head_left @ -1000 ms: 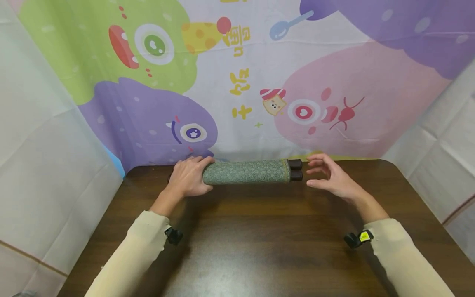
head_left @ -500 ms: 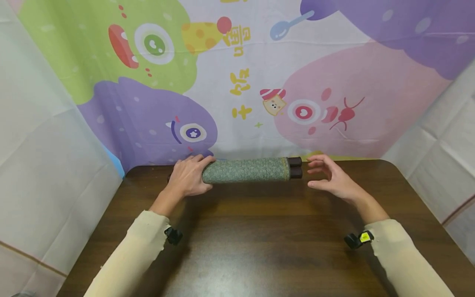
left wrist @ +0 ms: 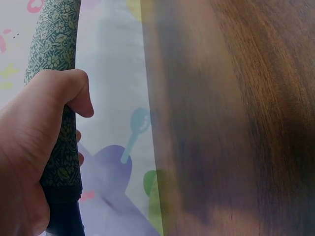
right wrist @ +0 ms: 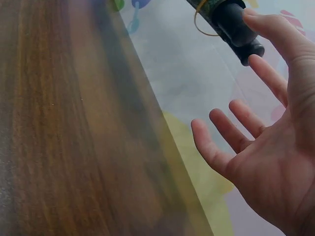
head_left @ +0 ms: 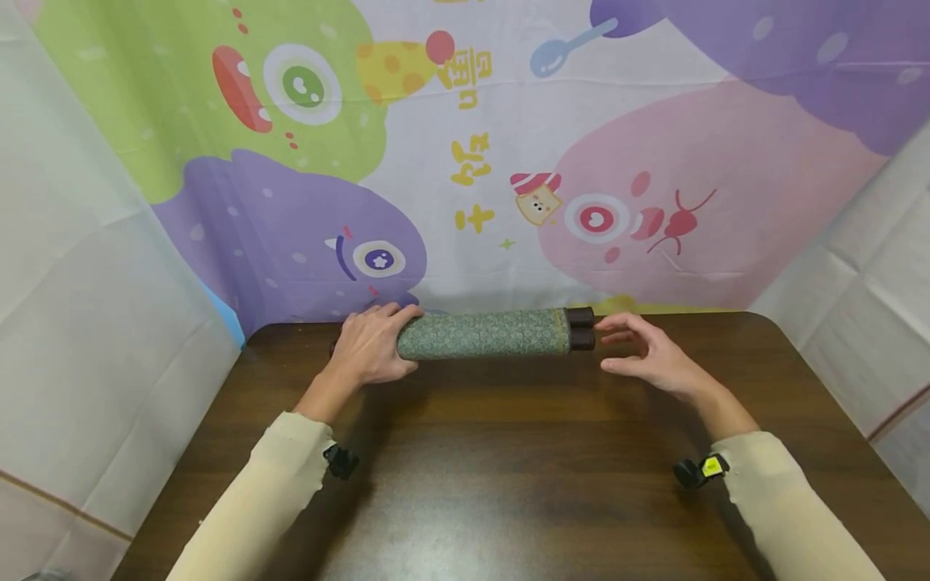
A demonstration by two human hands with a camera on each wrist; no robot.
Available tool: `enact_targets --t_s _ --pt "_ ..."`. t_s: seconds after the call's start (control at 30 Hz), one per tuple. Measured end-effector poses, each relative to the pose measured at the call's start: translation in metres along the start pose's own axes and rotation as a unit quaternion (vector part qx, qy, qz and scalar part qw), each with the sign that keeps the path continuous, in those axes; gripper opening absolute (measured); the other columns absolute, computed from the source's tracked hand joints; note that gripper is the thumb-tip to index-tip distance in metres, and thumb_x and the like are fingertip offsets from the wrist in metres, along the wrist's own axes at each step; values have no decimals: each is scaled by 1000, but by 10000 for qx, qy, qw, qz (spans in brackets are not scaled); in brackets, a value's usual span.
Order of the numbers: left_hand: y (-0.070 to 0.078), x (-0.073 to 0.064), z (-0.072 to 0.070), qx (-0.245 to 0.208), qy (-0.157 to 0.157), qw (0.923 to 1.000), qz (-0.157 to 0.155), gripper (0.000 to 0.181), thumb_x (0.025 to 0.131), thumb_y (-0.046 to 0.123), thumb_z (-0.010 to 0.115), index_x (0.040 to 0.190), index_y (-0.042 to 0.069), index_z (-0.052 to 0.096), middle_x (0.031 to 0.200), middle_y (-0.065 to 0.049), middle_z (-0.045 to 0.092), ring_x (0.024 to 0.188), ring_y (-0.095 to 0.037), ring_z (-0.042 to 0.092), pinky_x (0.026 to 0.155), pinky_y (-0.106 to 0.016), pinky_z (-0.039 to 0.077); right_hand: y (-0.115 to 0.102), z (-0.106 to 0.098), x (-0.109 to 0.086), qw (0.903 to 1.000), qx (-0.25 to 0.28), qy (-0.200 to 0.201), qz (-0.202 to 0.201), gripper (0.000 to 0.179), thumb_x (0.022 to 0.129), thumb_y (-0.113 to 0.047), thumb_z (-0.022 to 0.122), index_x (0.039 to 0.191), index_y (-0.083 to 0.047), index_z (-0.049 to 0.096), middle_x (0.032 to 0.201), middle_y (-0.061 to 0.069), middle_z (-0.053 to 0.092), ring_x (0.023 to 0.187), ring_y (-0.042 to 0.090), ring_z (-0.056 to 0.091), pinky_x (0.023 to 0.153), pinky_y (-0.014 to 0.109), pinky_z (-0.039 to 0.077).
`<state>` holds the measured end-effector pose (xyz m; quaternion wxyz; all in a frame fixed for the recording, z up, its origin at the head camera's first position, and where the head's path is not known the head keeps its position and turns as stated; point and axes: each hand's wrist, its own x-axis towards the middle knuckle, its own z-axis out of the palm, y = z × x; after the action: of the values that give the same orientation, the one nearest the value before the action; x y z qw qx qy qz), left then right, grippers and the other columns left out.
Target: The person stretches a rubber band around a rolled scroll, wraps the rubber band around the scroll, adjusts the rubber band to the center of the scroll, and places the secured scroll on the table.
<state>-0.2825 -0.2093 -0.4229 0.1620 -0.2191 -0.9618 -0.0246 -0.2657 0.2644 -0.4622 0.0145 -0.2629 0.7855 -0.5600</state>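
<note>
A rolled scroll (head_left: 483, 334) in green floral brocade lies level near the table's back edge. Its right end shows two dark rod knobs (head_left: 581, 328), one behind the other. My left hand (head_left: 369, 345) grips the scroll near its left end; in the left wrist view, the thumb bends over the brocade (left wrist: 54, 39) and fingertips show behind. At the right end, my right hand (head_left: 647, 351) holds nothing, its fingers spread and loosely bent. Its thumb and index finger are close to the knobs (right wrist: 236, 24); whether they touch I cannot tell. A thin yellowish cord (right wrist: 199, 24) loops beside them.
The brown wooden table (head_left: 465, 476) stretches toward me. Behind it hangs a cloth (head_left: 465, 266) printed with cartoon monsters, close to the scroll. Pale walls of sheeting (head_left: 80, 323) stand at both sides.
My right hand has moved slightly left, bringing its fingertips closer to the knobs. The scroll's right end has risen a little since the first frame; my left hand keeps its grip.
</note>
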Motion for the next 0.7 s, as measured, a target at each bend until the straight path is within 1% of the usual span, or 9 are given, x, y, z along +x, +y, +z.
enact_targets --t_s 0.13,0.27,0.37,0.5,0.7 --pt "0 0 1 7 53 10000 3 81 73 45 95 147 26 67 126 -10 78 116 -38 77 84 -60 62 3 2 -2 9998 -72 -80 136 47 101 0 77 145 -10 65 142 -19 63 129 1 67 96 21 61" --pt "0 0 1 6 110 9999 25 80 73 45 95 146 26 67 124 -10 78 114 -38 77 82 -59 62 2 3 -3 9991 -233 -170 318 52 103 -4 77 151 2 59 139 -31 62 133 0 66 101 17 57" --pt "0 0 1 -14 150 9999 52 80 73 45 95 145 26 67 124 -10 78 113 -38 77 80 -59 62 2 4 -3 9988 -282 -191 347 55 103 -4 77 153 6 57 136 -34 63 133 -1 65 103 16 56" --pt "-1 0 1 -41 182 9998 60 80 72 44 95 145 25 67 124 -10 78 112 -39 78 80 -59 62 5 6 -1 9993 -222 -190 215 53 101 -1 78 151 7 60 131 -30 70 128 -3 68 103 16 55" --pt "-1 0 0 -112 167 9998 29 81 72 44 95 146 25 67 127 -11 78 114 -40 78 81 -60 62 9 10 3 9997 -36 -253 -3 49 100 2 78 147 -1 66 130 -25 76 125 -3 71 104 19 56"
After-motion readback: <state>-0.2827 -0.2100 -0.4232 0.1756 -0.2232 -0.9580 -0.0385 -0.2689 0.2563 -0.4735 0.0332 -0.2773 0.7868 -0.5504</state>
